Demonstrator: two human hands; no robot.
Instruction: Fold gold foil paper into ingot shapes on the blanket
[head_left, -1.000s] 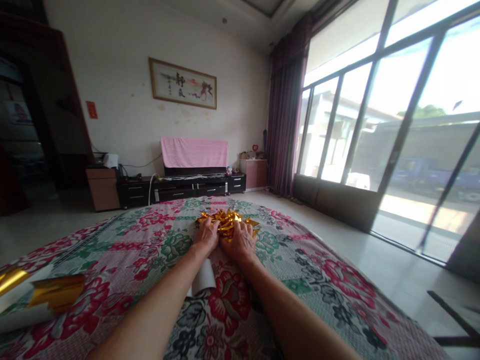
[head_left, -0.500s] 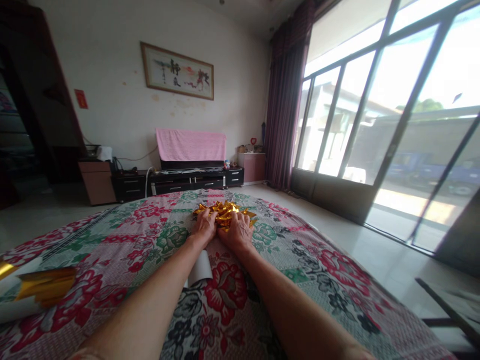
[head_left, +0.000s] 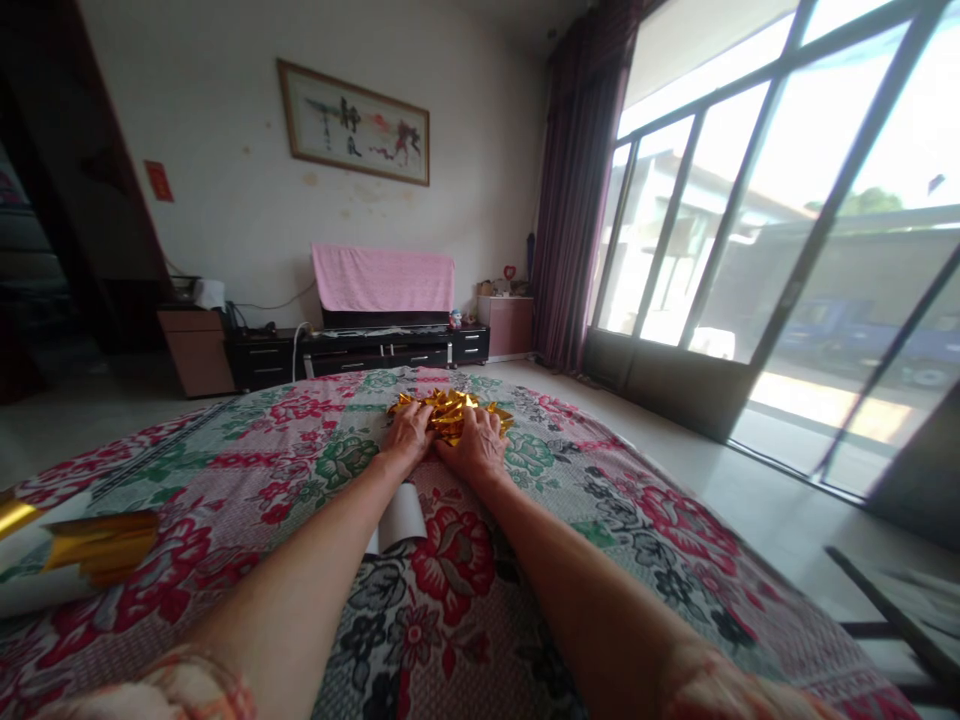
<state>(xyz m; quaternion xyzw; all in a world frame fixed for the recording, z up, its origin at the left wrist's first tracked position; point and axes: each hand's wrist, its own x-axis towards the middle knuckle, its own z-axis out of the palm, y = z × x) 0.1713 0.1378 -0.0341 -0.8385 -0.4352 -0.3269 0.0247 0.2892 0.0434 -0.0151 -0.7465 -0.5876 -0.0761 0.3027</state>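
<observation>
Crumpled gold foil [head_left: 450, 412] lies in a shiny heap on the flowered tablecloth [head_left: 409, 630], towards the far side of the table. My left hand [head_left: 409, 432] grips its left part, fingers bent over the foil. On the right part, my right hand [head_left: 480, 445] holds the foil with curled fingers, the thumb pointing inward. Some fingertips are hidden in the folds. Just below my left wrist lies a curled white sheet [head_left: 403, 517], partly covered by my left forearm.
A gold-and-white foil sheet [head_left: 105, 545] lies curled at the table's left edge. Beyond the table stands a black cabinet [head_left: 375, 352] bearing a pink cloth [head_left: 384, 278] draped over something. Glass doors [head_left: 720, 230] are on the right, and a dark-framed piece of furniture [head_left: 892, 610] stands at lower right.
The view has tilted slightly, and more of both sleeves shows. My hands remain on the gold foil, with only slight finger movement.
</observation>
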